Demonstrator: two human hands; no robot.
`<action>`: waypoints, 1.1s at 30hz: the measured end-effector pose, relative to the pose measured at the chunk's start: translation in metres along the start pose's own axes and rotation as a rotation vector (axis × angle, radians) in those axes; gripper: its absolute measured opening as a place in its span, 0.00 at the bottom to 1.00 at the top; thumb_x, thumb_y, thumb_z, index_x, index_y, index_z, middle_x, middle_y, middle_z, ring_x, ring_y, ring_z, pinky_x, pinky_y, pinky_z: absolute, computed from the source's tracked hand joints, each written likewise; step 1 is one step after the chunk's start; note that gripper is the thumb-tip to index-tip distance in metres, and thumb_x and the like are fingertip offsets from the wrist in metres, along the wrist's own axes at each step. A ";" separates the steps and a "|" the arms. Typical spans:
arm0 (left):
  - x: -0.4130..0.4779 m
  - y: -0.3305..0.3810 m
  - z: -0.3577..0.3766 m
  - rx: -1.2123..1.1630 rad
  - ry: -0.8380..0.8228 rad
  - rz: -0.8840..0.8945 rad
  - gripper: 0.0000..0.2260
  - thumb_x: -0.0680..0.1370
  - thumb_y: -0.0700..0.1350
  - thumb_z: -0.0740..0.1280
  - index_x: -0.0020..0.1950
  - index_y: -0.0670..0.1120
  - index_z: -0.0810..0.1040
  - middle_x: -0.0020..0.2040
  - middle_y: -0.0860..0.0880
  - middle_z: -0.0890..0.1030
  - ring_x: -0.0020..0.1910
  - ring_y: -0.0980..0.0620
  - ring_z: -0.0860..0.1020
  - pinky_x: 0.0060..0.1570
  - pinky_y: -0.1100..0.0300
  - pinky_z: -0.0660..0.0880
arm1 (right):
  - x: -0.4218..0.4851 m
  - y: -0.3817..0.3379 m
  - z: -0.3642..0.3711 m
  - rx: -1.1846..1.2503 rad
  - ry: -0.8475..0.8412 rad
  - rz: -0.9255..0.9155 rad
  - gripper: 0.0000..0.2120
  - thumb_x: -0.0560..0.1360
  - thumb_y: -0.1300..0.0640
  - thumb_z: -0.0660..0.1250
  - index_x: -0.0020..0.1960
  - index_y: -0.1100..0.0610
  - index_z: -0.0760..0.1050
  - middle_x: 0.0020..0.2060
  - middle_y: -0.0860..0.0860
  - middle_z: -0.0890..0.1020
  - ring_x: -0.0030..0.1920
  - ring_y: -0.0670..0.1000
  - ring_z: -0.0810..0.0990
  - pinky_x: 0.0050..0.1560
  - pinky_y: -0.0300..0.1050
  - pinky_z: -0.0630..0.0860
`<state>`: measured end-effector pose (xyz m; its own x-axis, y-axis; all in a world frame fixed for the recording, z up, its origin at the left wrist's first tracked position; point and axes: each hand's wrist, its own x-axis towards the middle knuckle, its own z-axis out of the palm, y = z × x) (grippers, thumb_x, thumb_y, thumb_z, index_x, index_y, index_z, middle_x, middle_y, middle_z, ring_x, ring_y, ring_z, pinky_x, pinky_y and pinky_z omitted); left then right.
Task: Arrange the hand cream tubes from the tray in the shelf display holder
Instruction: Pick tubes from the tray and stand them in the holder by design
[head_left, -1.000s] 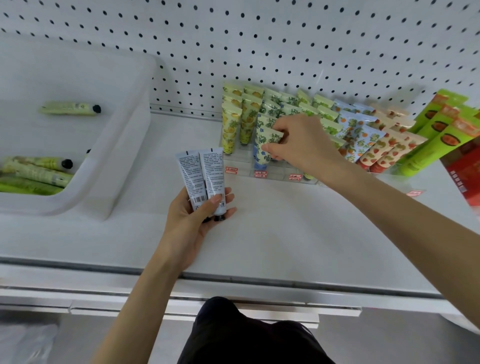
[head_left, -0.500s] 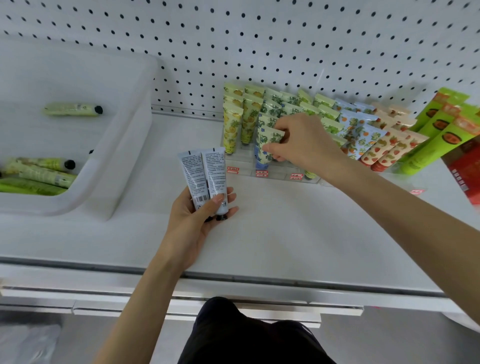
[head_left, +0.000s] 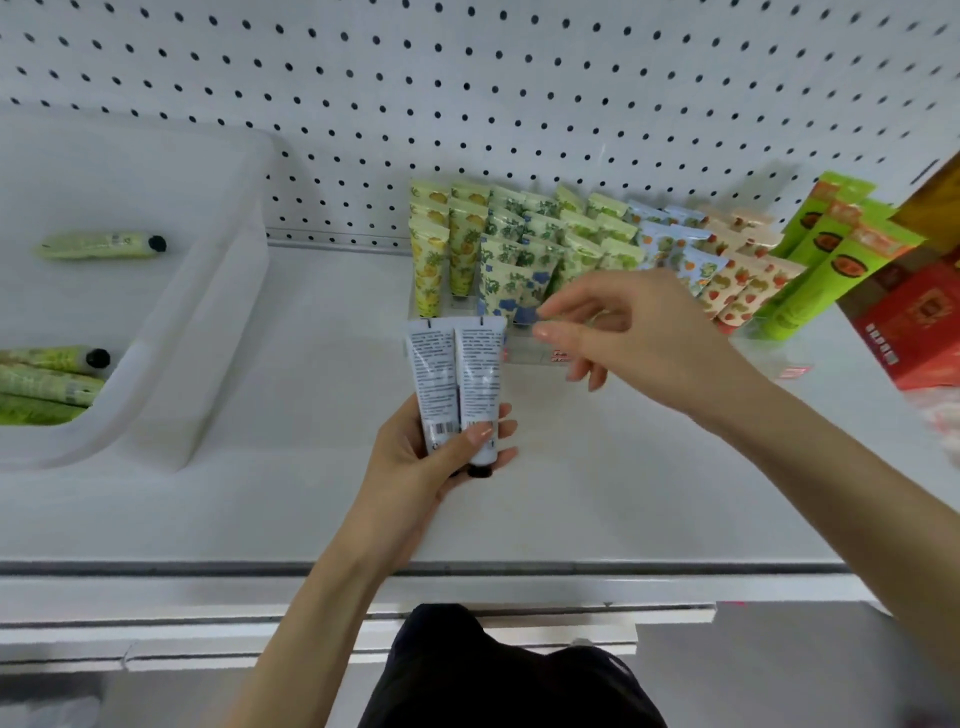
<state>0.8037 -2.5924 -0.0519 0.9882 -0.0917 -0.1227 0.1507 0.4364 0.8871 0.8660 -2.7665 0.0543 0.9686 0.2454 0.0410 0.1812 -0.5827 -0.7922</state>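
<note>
Head view: I see the white plastic tray at far left on the white shelf, and the clear tiered display holder at far centre against the pegboard.
Done: its rows already stand packed with patterned tubes.
In hand: the left hand grips two white printed tubes with black caps, just in front of the holder.
Free hand: the right hand hovers at the holder's front, fingers loose and apart, holding nothing.
Left: I judge those two, plus the green tubes lying in the tray.
</note>
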 end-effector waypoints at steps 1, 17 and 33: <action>-0.001 -0.002 0.009 0.011 -0.043 -0.002 0.18 0.72 0.37 0.69 0.62 0.41 0.75 0.52 0.42 0.84 0.52 0.44 0.83 0.46 0.55 0.80 | -0.006 0.004 -0.001 0.065 -0.025 0.034 0.09 0.71 0.54 0.72 0.49 0.58 0.80 0.37 0.52 0.83 0.30 0.49 0.82 0.29 0.37 0.76; 0.008 -0.006 0.104 -0.049 -0.316 -0.198 0.15 0.72 0.44 0.64 0.56 0.40 0.77 0.46 0.42 0.85 0.44 0.49 0.84 0.40 0.58 0.80 | -0.052 0.042 -0.080 0.619 -0.163 0.218 0.11 0.67 0.60 0.68 0.48 0.63 0.77 0.30 0.49 0.81 0.28 0.44 0.77 0.28 0.32 0.72; 0.011 -0.036 0.167 0.302 -0.025 -0.011 0.12 0.67 0.33 0.76 0.46 0.44 0.80 0.37 0.48 0.82 0.36 0.52 0.80 0.38 0.57 0.81 | -0.053 0.072 -0.141 0.207 -0.182 0.231 0.03 0.72 0.63 0.71 0.46 0.59 0.80 0.34 0.54 0.85 0.34 0.51 0.84 0.31 0.40 0.79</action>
<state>0.8051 -2.7581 -0.0109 0.9849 -0.1185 -0.1258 0.1429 0.1493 0.9784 0.8517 -2.9306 0.0810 0.9304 0.2701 -0.2479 -0.0954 -0.4744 -0.8751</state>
